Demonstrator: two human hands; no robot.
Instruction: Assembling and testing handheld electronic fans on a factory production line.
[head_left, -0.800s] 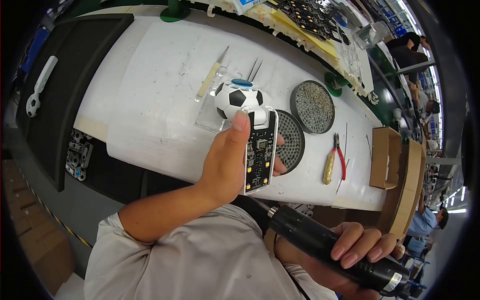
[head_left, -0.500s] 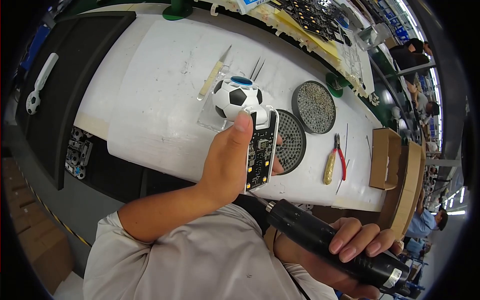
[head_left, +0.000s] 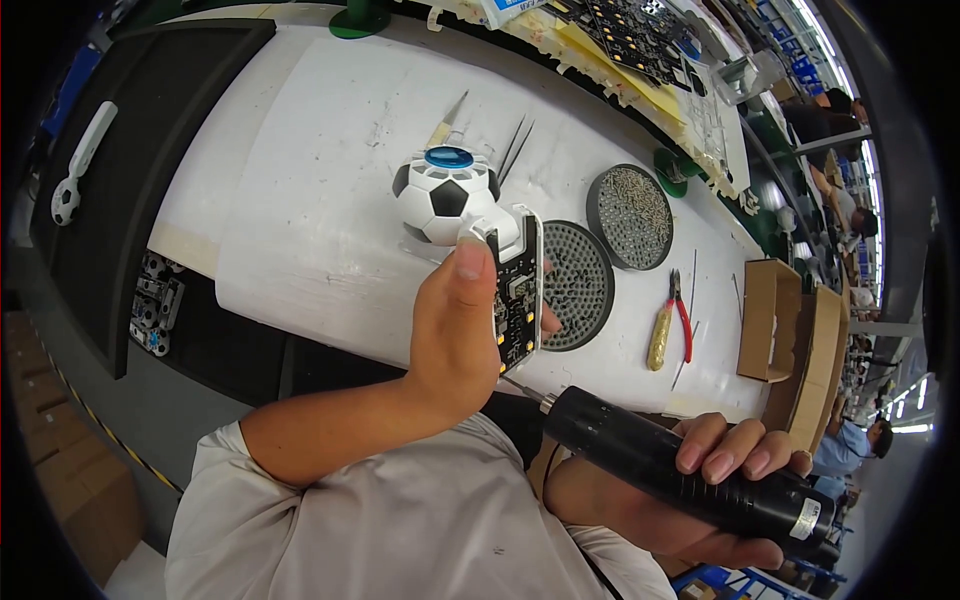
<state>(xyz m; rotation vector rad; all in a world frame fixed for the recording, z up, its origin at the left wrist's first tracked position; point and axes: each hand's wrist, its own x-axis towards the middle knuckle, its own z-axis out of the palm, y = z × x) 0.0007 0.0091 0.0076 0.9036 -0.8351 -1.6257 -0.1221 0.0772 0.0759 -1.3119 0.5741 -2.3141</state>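
My left hand point(head_left: 455, 325) grips a white plastic housing with a black circuit board point(head_left: 517, 300) inside. Its thumb presses near a joined soccer-ball-patterned head point(head_left: 445, 200) with a blue top. Fingertips show behind the housing's right edge. My right hand point(head_left: 690, 500) is wrapped round a black electric screwdriver point(head_left: 610, 430). The bit points up-left at the housing's lower end; whether it touches a screw is hidden. Behind the ball lie a pale-handled pointed blade point(head_left: 443, 130), partly covered, and tweezers point(head_left: 516, 150).
Two round dark dishes point(head_left: 606, 290) point(head_left: 630, 215) hold small metal parts. Nippers point(head_left: 684, 315) lie right, near a cardboard box point(head_left: 765, 320). A black tray point(head_left: 170, 130) with a white ball-ended piece point(head_left: 85, 160) is left. Circuit boards point(head_left: 640, 40) sit on a raised shelf. Several people are far right.
The housing and ball have shifted slightly left and turned, so the board shows narrower and the blue top more fully. The screwdriver has moved slightly right, its bit still by the lower end.
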